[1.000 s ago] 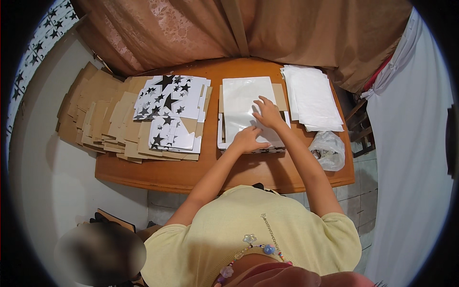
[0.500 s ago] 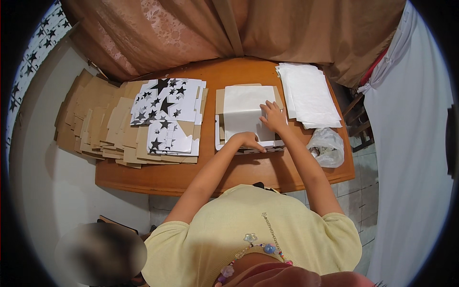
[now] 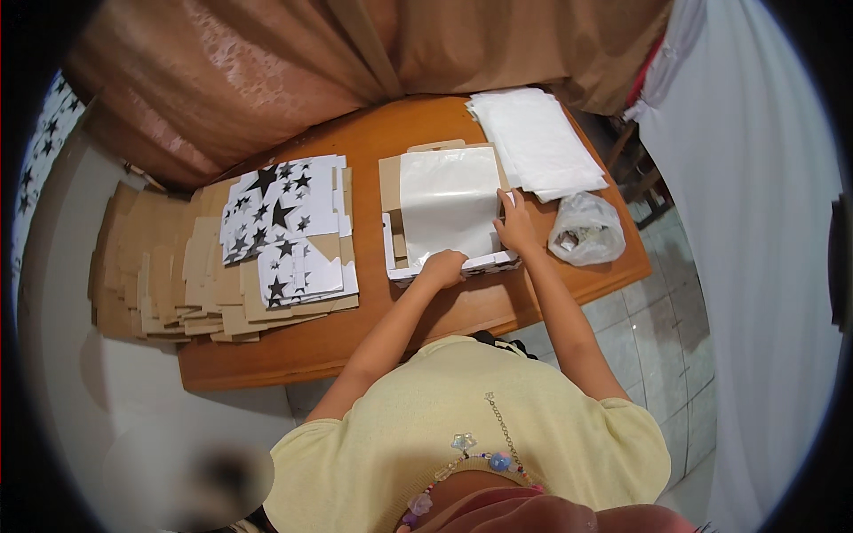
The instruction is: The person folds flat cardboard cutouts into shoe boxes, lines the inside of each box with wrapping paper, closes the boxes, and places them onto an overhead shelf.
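Note:
In front of me stands an open cardboard box [image 3: 389, 178], brown inside, with star-printed white outer sides and its lid raised at the back. A smooth white paper sheet [image 3: 449, 200] lies in it, running up over the lid. My left hand [image 3: 444, 268] is closed at the front wall, its fingers curled over the edge by the sheet's near end. At the right wall, my right hand [image 3: 515, 224] grips the side, with the thumb toward the inside beside the sheet. Parts of the fingers are hidden behind the walls.
To the left lie overlapping flat brown cardboard blanks [image 3: 209, 258], topped by star-printed white ones [image 3: 283, 213]. A stack of white sheets [image 3: 538, 142] lies at the back right, above a clear plastic bag [image 3: 588, 231]. The wooden table's [image 3: 293, 355] front edge is close to me.
My right hand has come off the sheet to the box's right wall. My left hand stays at the front wall. The sheet now sits lower in the box, and the view has turned slightly.

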{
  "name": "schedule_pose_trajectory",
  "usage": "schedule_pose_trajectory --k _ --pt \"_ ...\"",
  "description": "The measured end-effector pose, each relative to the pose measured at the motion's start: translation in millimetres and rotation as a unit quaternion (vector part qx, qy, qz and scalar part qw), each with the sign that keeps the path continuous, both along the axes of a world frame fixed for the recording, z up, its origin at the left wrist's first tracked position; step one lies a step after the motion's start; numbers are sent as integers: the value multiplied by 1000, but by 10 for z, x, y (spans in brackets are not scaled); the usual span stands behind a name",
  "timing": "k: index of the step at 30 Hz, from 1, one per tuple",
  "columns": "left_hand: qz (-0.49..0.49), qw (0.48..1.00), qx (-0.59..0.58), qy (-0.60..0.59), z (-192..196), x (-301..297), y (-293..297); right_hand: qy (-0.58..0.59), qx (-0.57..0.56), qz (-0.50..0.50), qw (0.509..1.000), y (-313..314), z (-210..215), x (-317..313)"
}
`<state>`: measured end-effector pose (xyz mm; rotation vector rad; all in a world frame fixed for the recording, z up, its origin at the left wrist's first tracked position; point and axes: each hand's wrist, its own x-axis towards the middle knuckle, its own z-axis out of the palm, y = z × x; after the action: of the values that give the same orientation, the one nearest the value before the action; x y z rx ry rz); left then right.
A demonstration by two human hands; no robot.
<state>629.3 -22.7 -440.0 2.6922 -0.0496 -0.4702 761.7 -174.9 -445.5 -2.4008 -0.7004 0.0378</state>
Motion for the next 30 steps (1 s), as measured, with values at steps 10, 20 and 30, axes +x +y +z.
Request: schedule_pose_trajectory --k 10,20,30 --pt "-106 989 -76 -73 84 -92 -254 -68 231 -49 969 -717 -141 -262" --pt "-125 972 -93 -178 61 -107 -562 -117 19 -221 968 -1388 -524 -22" --pt "-91 985 -80 -120 157 -136 -616 -149 -35 -259 953 -1412 -629 8"
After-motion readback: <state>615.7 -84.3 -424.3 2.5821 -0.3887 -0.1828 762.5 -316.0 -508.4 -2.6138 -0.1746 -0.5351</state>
